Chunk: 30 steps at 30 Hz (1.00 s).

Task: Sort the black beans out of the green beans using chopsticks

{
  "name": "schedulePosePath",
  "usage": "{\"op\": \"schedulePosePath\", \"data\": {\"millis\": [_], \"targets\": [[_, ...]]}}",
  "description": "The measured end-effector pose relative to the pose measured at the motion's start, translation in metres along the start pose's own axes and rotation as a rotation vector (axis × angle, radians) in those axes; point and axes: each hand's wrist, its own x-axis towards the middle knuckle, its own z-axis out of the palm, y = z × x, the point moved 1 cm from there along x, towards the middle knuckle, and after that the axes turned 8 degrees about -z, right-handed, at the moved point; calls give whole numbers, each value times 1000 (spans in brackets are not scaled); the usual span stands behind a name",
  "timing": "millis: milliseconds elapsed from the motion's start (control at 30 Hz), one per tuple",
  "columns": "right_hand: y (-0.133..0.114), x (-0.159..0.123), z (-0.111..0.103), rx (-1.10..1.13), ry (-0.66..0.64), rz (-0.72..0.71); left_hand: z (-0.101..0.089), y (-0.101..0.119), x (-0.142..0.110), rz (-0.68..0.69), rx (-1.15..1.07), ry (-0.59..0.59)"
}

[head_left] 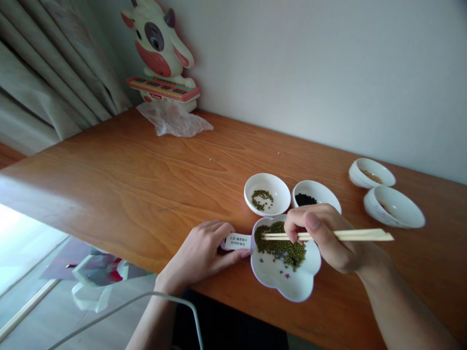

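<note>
My right hand [328,238] is closed around a pair of wooden chopsticks [361,235]. Their tips reach into the green beans [288,250] in a white, scallop-edged dish [299,284] with a purple rim. Whether a bean sits between the tips is too small to tell. On the dish's labelled handle [237,241] my left hand [204,250] is closed, thumb along the near side. Just behind the dish stands a white bowl [279,187] with some green beans. Beside it, another white bowl [323,189] holds black beans, partly hidden by my right hand.
Two more white bowls [401,206] with small brownish contents stand at the right near the wall. A cow-shaped toy keyboard [164,90] and a clear plastic bag [178,121] are at the back left. A pale cable [120,306] crosses below the table [146,184] edge.
</note>
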Motion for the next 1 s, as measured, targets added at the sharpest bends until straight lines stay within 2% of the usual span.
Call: {"op": "schedulePosePath", "data": {"millis": [367,1000], "targets": [[-3,-7,-12,-45,-15,57,0,0,0,12,-9,26],[0,-6,-10,-36,-2,49,-1,1,0,16,-25,38]]}}
